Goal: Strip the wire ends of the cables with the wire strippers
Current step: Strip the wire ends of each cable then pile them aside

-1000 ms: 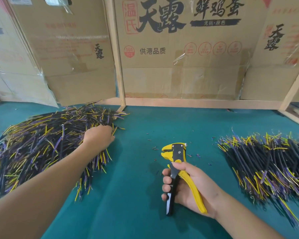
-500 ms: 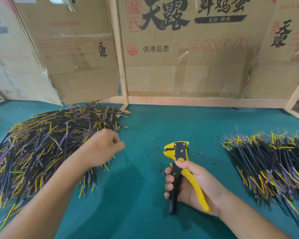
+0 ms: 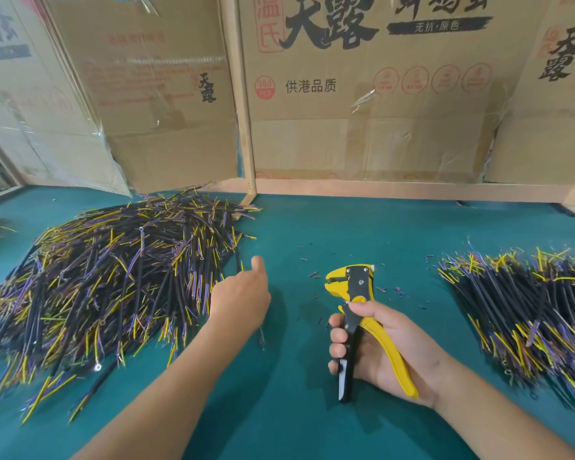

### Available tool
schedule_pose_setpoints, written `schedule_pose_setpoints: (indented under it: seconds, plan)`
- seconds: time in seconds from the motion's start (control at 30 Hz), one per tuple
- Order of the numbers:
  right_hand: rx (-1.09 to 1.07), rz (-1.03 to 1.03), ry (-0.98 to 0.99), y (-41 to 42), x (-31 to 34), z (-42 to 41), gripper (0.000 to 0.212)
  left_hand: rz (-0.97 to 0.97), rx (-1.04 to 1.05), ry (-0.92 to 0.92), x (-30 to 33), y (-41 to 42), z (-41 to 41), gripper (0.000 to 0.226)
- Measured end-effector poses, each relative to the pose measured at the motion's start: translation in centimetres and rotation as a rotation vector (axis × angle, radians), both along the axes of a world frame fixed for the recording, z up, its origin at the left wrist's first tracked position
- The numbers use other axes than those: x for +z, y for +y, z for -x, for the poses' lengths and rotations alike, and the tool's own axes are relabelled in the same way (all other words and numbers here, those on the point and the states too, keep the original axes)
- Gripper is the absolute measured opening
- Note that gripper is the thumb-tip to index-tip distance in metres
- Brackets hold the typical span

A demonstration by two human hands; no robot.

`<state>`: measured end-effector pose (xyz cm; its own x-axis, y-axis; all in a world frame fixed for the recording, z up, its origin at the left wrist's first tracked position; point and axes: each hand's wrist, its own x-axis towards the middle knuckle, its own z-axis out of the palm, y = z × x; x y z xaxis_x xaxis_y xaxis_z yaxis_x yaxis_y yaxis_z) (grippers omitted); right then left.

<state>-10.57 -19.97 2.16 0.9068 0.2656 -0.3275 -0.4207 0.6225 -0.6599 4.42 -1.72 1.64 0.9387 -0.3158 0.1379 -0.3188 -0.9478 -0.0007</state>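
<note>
Head view shows a green table (image 3: 312, 426) with the task well under way but far from over, as I judge it. The biggest thing on it is the left pile (image 3: 113, 280) of black cables with yellow and purple ends, heaped beside the left hand; this looks like the stock waiting to be stripped, though the ends are too fine to be sure. The right pile (image 3: 528, 313), smaller and laid more in line, sits well apart on the far right and is probably the finished lot. If so, most of the work is left.

The right hand (image 3: 379, 346) grips the strippers (image 3: 356, 313), fingers curled round the black and yellow handles, with the yellow head pointing away and its jaws apart with nothing between them. The left hand (image 3: 243, 293) hovers at the near edge of the left pile, fingers curled under and thumb raised; a thin dark cable (image 3: 261, 336) seems to hang below it, but I cannot tell whether it is pinched.

Smallest are the scraps (image 3: 312, 273) of insulation scattered round the strippers' head, a sign of cuts already made.
</note>
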Motion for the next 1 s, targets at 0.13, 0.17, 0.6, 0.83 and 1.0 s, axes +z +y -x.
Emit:
schedule_pose_setpoints:
  seconds: [0.13,0.17,0.6,0.83,1.0]
  plan:
    - [-0.004,-0.004,-0.006,-0.1,-0.2,-0.1,0.032,-0.047,0.002,-0.027,-0.1,0.7,-0.4,0.024]
    - [0.0,-0.005,-0.004,-0.1,-0.2,-0.1,0.032,0.001,-0.018,-0.012,0.0,1.0,-0.5,0.024]
    - [0.021,-0.006,0.005,-0.1,-0.4,-0.6,0.027,1.526,-0.42,0.734,1.8,0.7,1.8,0.037]
    - [0.008,-0.003,0.001,0.0,-0.4,-0.5,0.029,1.451,-0.415,0.756,1.3,0.4,2.0,0.015]
    - [0.011,-0.005,0.006,-0.1,-0.5,-0.6,0.034,1.377,-0.423,0.701,1.5,0.7,2.0,0.023]
